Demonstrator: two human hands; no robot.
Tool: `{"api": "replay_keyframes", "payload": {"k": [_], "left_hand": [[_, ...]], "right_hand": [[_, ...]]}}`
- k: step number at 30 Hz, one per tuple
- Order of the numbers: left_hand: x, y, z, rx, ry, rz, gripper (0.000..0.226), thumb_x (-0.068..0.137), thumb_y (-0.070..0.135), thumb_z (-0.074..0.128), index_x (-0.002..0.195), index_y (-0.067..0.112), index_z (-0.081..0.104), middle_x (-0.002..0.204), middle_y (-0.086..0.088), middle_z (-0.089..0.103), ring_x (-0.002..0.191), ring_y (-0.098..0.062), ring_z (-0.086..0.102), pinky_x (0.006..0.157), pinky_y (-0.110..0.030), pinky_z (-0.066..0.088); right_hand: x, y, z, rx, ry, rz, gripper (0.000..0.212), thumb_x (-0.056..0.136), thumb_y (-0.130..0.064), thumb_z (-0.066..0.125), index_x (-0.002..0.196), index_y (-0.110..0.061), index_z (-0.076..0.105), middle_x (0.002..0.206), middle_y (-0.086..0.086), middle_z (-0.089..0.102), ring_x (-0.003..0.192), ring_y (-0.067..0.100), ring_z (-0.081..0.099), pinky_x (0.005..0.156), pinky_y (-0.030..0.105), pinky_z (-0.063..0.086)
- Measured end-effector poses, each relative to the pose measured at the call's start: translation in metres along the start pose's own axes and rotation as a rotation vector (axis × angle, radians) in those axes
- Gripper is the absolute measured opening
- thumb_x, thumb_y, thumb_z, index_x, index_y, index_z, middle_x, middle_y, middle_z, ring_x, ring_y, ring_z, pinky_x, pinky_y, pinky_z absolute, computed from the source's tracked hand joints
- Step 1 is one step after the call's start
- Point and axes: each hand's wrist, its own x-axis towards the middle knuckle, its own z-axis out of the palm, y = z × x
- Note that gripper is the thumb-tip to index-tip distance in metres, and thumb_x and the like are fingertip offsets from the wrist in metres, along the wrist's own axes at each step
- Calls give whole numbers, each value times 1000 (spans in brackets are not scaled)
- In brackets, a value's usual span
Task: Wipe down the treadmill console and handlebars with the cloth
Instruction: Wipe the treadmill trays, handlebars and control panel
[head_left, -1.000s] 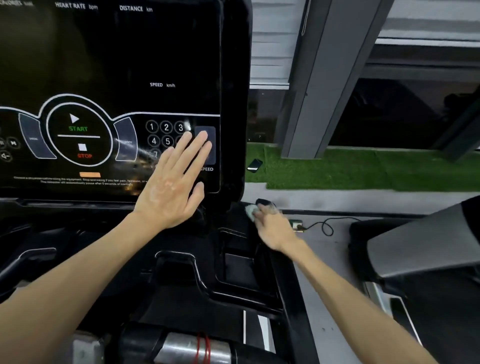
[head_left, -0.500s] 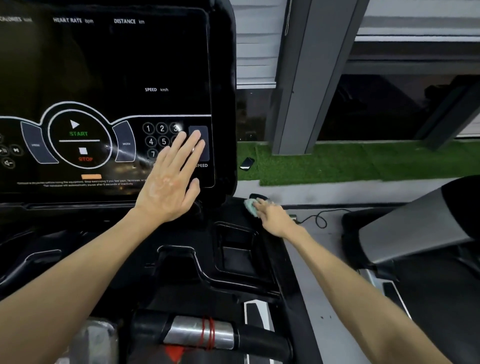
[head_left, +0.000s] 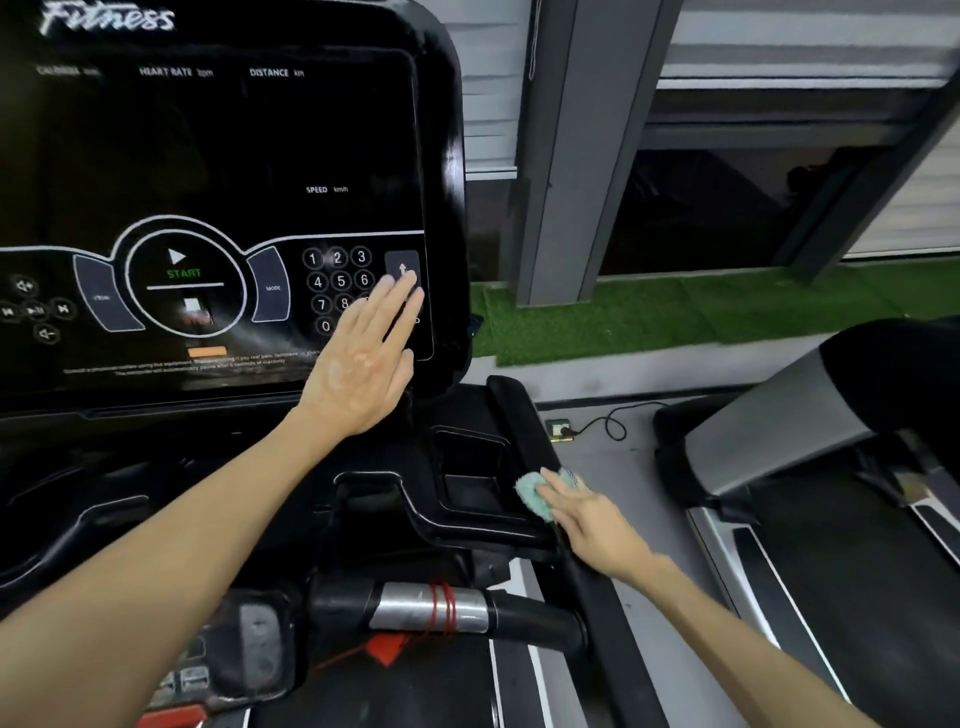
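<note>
The black treadmill console (head_left: 218, 171) fills the upper left, with a START dial and a number keypad. My left hand (head_left: 366, 358) lies flat and open against its lower right corner, fingers over the keypad and speed button. My right hand (head_left: 587, 514) presses a small pale green cloth (head_left: 535, 493) onto the black right side handlebar (head_left: 524, 415), about halfway along it. Part of the cloth is hidden under my fingers. The front crossbar (head_left: 431, 613), with a silver sensor sleeve and red cord, runs below the console tray.
A recessed black tray (head_left: 467, 467) sits between console and right handlebar. A second treadmill (head_left: 810, 467) stands close on the right. On the grey floor (head_left: 597, 389) between lies a socket with a black cable (head_left: 613, 423). Green turf (head_left: 675, 312) and a grey pillar (head_left: 576, 156) are behind.
My right hand has slid the cloth back along the right handlebar, from its far end toward me. The view has tilted down and pulled back. My left hand stays flat on the console.
</note>
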Motion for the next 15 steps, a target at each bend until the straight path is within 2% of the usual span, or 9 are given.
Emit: {"api": "replay_keyframes", "payload": {"k": [3,6,9,13,15], "left_hand": [[-6,2,6,54,-50,125,61,98,24,28,154,2,17,163,-13,14,149,-31,18,118,-45,26],[-5,1,8,64,-56,148,62,96,23,26,154,2,18,163,-12,15,149,-31,18,117,-45,27],[-5,0,10,61,-46,152,63,95,22,27,154,1,18,163,-13,15,149,-31,18,117,-45,25],[-6,1,11,56,-45,153,64,95,22,27,154,1,16,163,-14,12,150,-31,15,118,-44,22],[-6,1,11,51,-43,156,64,95,22,27,154,0,15,163,-14,12,149,-32,15,119,-44,22]], "right_hand": [[48,2,-3,11,-8,46,44,100,-11,39,144,-19,41,155,-4,25,141,32,28,117,42,22],[64,3,-1,45,15,70,44,99,-10,42,142,-19,45,154,-4,27,142,31,26,118,36,18],[22,0,6,61,63,32,42,99,-12,42,140,-24,47,152,-12,29,143,23,24,117,36,23],[-58,-8,17,99,119,30,39,99,-13,46,137,-22,51,148,-16,30,136,3,28,116,20,18],[-75,-6,19,102,106,54,38,99,-14,47,135,-21,53,147,-16,30,132,3,38,112,14,23]]}}
